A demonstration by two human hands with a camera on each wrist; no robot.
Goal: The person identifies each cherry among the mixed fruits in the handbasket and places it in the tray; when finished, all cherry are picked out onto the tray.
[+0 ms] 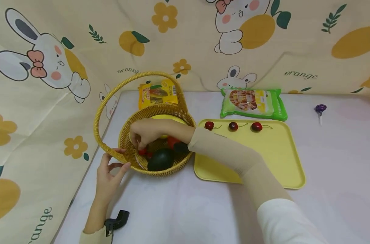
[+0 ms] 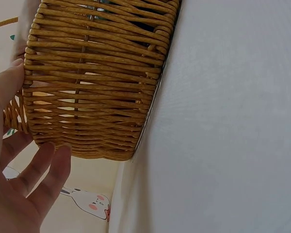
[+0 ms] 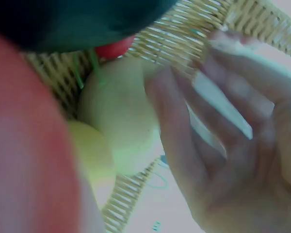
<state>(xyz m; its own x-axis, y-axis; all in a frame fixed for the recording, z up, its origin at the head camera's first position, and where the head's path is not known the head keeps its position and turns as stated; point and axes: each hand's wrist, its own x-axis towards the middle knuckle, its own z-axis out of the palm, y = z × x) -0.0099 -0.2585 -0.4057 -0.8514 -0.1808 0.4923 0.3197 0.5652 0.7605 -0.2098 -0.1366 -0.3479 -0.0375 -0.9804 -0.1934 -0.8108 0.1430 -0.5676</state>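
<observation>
My left hand (image 1: 110,173) grips the rim of a woven basket (image 1: 163,174) near the foot of its handle, thumb on one side and fingers on the other. My right hand (image 1: 146,132) reaches down into the basket, its fingertips right at a red cherry (image 1: 142,151); I cannot tell whether it is pinched. Beside it lies a dark green avocado-shaped fruit (image 1: 161,160). A red round fruit (image 1: 172,141) and a yellow piece (image 1: 169,117) lie partly under my forearm. In the right wrist view a pale rounded fruit (image 3: 121,111) is near my fingers.
A yellow tray (image 1: 278,145) right of the basket carries a cherry (image 1: 209,125), another cherry (image 1: 233,126) and a third cherry (image 1: 256,127). Behind stand a green packet (image 1: 253,103) and a yellow packet (image 1: 157,94). A purple lollipop (image 1: 320,108) lies far right.
</observation>
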